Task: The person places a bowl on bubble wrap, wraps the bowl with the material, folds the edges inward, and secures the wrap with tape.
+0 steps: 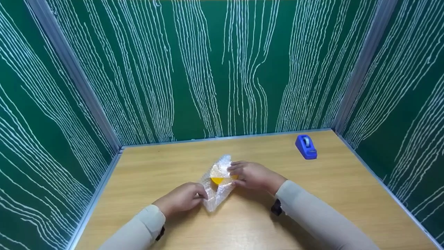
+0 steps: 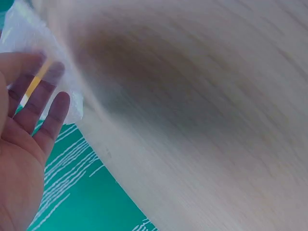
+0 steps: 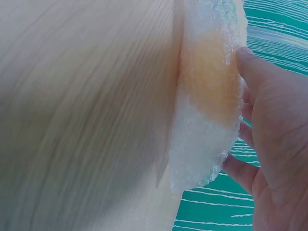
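Note:
A sheet of bubble wrap (image 1: 221, 169) lies folded around a yellow thing (image 1: 217, 181) near the middle of the table. Only part of the yellow thing shows between the flaps, so its kind is unclear. My left hand (image 1: 185, 197) pinches the wrap's lower left edge between thumb and fingers. On the opposite side, my right hand (image 1: 256, 176) holds the wrap, fingers over the upper flap and thumb lower down. In the right wrist view, yellow shows faintly through the bubble wrap (image 3: 202, 149), and the thumb of the right hand (image 3: 281, 125) rests on its edge.
A blue tape dispenser (image 1: 306, 147) with a roll in it stands at the table's back right. Green walls (image 1: 196, 69) with wavy white lines and grey metal posts (image 1: 360, 69) enclose the wooden table (image 1: 156, 166) at the back and sides.

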`<control>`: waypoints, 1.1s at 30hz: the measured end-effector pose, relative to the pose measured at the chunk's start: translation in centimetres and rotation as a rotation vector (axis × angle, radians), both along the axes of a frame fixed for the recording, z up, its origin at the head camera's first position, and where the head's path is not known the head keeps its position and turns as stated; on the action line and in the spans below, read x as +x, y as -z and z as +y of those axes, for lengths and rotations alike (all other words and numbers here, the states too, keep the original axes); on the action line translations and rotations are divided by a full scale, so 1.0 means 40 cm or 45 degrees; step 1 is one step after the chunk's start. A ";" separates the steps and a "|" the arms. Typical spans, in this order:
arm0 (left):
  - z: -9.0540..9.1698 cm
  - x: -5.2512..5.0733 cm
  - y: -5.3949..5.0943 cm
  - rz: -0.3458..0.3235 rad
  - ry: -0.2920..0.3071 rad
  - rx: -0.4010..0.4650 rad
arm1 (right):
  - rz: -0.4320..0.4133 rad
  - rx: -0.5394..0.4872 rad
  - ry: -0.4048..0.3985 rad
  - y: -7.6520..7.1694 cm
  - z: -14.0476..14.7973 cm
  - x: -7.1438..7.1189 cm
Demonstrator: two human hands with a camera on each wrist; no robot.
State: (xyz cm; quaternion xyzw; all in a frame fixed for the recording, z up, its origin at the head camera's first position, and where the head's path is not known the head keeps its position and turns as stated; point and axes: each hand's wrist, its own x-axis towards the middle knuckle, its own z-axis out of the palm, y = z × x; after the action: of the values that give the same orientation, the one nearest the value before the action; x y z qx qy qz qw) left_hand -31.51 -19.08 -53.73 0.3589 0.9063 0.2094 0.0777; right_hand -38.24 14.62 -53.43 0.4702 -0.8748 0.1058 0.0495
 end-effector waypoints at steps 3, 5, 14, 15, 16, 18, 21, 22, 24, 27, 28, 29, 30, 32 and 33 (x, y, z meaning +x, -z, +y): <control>0.002 -0.006 -0.004 -0.059 -0.066 0.032 | -0.001 0.006 0.013 -0.002 0.000 0.002; 0.005 -0.010 -0.007 -0.086 -0.110 0.049 | -0.003 0.007 0.020 -0.003 0.000 0.002; 0.039 -0.028 -0.037 -0.087 -0.279 0.259 | 0.018 0.012 -0.002 0.000 0.002 -0.004; 0.045 -0.031 -0.039 -0.079 -0.290 0.287 | 0.023 0.014 -0.004 0.000 0.002 -0.004; 0.051 -0.035 -0.041 -0.068 -0.300 0.308 | 0.031 0.016 -0.011 0.001 0.002 -0.005; 0.062 -0.042 -0.043 -0.048 -0.315 0.335 | 0.043 0.018 -0.027 -0.001 0.001 -0.004; 0.079 -0.053 -0.045 -0.034 -0.303 0.345 | 0.054 0.020 -0.043 -0.002 0.000 -0.003; 0.084 -0.057 -0.045 -0.033 -0.300 0.342 | 0.055 0.017 -0.047 -0.002 0.000 -0.003; 0.095 -0.064 -0.046 -0.025 -0.283 0.335 | 0.053 0.007 -0.053 -0.002 -0.001 -0.001; 0.114 -0.076 -0.048 -0.008 -0.276 0.321 | 0.040 -0.012 -0.065 -0.002 -0.001 -0.002; 0.121 -0.080 -0.047 0.000 -0.280 0.312 | 0.033 -0.017 -0.068 -0.002 -0.001 -0.003; 0.129 -0.084 -0.046 0.001 -0.291 0.305 | 0.028 -0.018 -0.069 -0.002 -0.001 -0.003; 0.136 -0.089 -0.045 -0.003 -0.305 0.300 | 0.023 -0.020 -0.070 -0.002 0.000 -0.003; 0.151 -0.096 -0.042 -0.041 -0.356 0.296 | 0.027 -0.010 -0.070 -0.002 -0.001 -0.003; 0.158 -0.099 -0.040 -0.066 -0.386 0.295 | 0.032 -0.005 -0.072 -0.002 -0.001 -0.003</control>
State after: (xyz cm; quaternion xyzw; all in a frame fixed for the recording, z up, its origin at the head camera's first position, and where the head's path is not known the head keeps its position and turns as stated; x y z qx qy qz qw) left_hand -35.47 -12.77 -52.12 0.2193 0.9175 0.3307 0.0268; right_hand -38.37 14.58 -53.34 0.4960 -0.8602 0.1030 0.0584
